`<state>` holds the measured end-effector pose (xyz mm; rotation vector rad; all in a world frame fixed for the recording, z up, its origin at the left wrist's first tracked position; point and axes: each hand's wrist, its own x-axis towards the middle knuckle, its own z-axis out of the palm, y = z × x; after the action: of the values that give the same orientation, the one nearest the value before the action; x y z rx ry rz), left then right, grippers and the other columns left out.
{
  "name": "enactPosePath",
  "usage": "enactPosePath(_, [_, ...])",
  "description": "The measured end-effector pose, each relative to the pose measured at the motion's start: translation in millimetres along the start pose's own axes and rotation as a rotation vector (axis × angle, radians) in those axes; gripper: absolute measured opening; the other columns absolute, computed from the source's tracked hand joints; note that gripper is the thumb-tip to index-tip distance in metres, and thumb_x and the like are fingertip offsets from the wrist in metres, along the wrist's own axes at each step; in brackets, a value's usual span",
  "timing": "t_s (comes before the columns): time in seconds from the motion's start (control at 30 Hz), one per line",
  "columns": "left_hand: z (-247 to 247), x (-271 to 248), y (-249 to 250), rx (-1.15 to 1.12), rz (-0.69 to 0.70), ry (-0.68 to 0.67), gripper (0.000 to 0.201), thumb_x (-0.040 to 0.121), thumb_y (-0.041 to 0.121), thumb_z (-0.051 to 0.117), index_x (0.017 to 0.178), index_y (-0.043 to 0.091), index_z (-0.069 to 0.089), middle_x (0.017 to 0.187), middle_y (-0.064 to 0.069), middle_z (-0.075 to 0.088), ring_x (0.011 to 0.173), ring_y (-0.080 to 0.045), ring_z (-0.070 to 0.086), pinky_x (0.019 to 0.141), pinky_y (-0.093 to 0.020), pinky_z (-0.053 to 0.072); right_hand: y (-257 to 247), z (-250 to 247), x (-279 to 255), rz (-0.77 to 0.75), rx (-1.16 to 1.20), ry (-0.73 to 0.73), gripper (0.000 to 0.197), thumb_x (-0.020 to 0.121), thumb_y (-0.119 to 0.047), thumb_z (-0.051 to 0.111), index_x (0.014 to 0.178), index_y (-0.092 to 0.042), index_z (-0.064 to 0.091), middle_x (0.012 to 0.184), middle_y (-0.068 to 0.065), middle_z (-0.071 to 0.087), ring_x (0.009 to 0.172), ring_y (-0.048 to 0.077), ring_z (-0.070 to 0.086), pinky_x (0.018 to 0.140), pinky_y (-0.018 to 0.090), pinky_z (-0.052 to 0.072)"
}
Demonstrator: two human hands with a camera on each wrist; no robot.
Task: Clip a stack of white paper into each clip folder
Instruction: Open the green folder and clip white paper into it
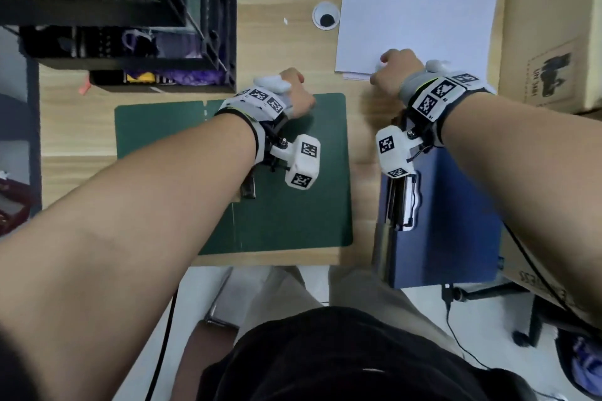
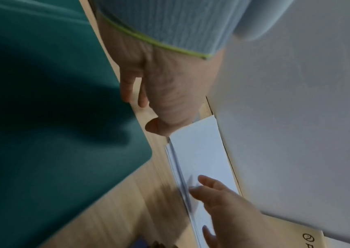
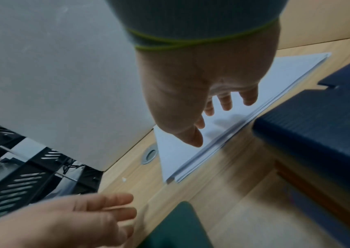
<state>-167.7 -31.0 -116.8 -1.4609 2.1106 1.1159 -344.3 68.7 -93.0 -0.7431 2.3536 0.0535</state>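
- On the wooden desk [image 1: 81,137] an open green clip folder [image 1: 293,205] lies flat in front of the person, its far right corner under the left hand [image 1: 298,93].
- Left hand hovers over that corner with fingers loosely extended and apart, holding nothing; the right wrist view shows the fingers [image 3: 114,201] relaxed above the desk.
- At the far right of the desk lies a stack of white paper [image 1: 420,19], beside a round cable hole [image 1: 325,16].
- Right hand [image 1: 395,73] sits over the near edge of the stack, fingers spread and slightly bent, tips close to the top sheet; whether they touch it cannot be told.
- A blue clip folder [image 1: 456,231] lies near the desk's right front edge, its metal clip [image 1: 402,202] showing.
- Black wire racks [image 1: 130,10] stand at the far left, and a cardboard box [image 1: 553,42] at the right.
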Motion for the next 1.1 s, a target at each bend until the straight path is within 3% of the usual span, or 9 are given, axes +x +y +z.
enactPosePath(0.3, [30,37,88,-0.007,-0.079,0.032,0.066,0.062,0.034,0.069,0.120,0.011,0.045,0.104,-0.008,0.063,0.083,-0.024,0.060,0.081,-0.041,0.056,43,8,33,-0.016,-0.088,-0.096,0.041,0.085,-0.016,0.043,0.124,-0.017,0.057,0.128,0.009,0.047,0.107,0.035,0.058,0.098,0.047,0.047])
enactPosePath(0.4, [32,40,97,-0.038,-0.086,-0.001,0.052,0.076,0.027,0.069,0.120,0.008,0.052,0.106,-0.009,0.065,0.088,-0.028,0.062,0.079,-0.036,0.054,38,9,32,-0.082,-0.079,-0.085,0.042,0.085,-0.016,0.044,0.126,-0.020,0.056,0.131,0.009,0.045,0.113,0.033,0.055,0.100,0.047,0.045])
enactPosePath(0.5, [40,50,109,-0.105,0.044,-0.048,0.042,0.094,0.014,0.054,0.136,0.018,0.052,0.135,-0.003,0.058,0.113,-0.028,0.058,0.095,-0.032,0.049,56,8,39,-0.043,-0.065,-0.110,0.046,0.088,-0.015,0.044,0.132,-0.020,0.053,0.135,0.008,0.044,0.119,0.032,0.053,0.103,0.045,0.043])
enactPosePath(0.63, [37,59,121,-0.014,0.006,-0.039,0.042,0.101,0.028,0.051,0.140,0.015,0.050,0.143,0.002,0.051,0.121,-0.019,0.054,0.092,-0.023,0.046,63,3,46,-0.050,-0.069,-0.113,0.045,0.092,-0.016,0.043,0.137,-0.019,0.051,0.137,0.008,0.043,0.120,0.032,0.052,0.104,0.045,0.042])
enactPosePath(0.77, [35,65,122,-0.130,-0.074,0.035,0.057,0.097,0.039,0.055,0.141,0.004,0.044,0.138,-0.010,0.054,0.114,-0.025,0.056,0.077,-0.019,0.050,57,1,45,-0.082,-0.052,-0.137,0.044,0.092,-0.015,0.042,0.135,-0.016,0.053,0.138,0.009,0.043,0.121,0.034,0.052,0.104,0.045,0.043])
enactPosePath(0.83, [39,70,124,-0.126,-0.049,0.039,0.058,0.095,0.032,0.061,0.145,0.009,0.040,0.139,-0.006,0.053,0.116,-0.021,0.058,0.049,-0.009,0.043,59,2,43,-0.085,-0.051,-0.141,0.045,0.090,-0.015,0.042,0.134,-0.017,0.053,0.139,0.008,0.042,0.121,0.033,0.052,0.104,0.046,0.043])
enactPosePath(0.87, [41,73,126,-0.138,-0.061,0.048,0.060,0.093,0.031,0.062,0.145,0.010,0.040,0.139,-0.005,0.054,0.119,-0.021,0.058,0.049,-0.009,0.044,59,3,43,-0.090,-0.044,-0.144,0.045,0.089,-0.013,0.042,0.133,-0.016,0.053,0.140,0.008,0.042,0.121,0.033,0.052,0.103,0.045,0.043])
enactPosePath(0.97, [44,65,132,-0.096,-0.080,0.030,0.065,0.089,0.038,0.063,0.144,0.008,0.042,0.141,-0.011,0.052,0.128,-0.029,0.052,0.097,-0.031,0.047,61,6,40,-0.152,-0.067,-0.141,0.023,0.087,-0.010,0.046,0.108,-0.009,0.056,0.137,0.010,0.045,0.114,0.033,0.055,0.091,0.038,0.046])
enactPosePath(1.1, [41,53,132,-0.046,-0.033,0.052,0.055,0.089,0.027,0.057,0.140,0.010,0.047,0.137,-0.011,0.056,0.125,-0.030,0.055,0.090,-0.033,0.044,65,9,40,-0.200,-0.047,-0.150,0.006,0.089,-0.006,0.049,0.088,-0.011,0.045,0.137,0.010,0.045,0.104,0.028,0.051,0.076,0.030,0.033])
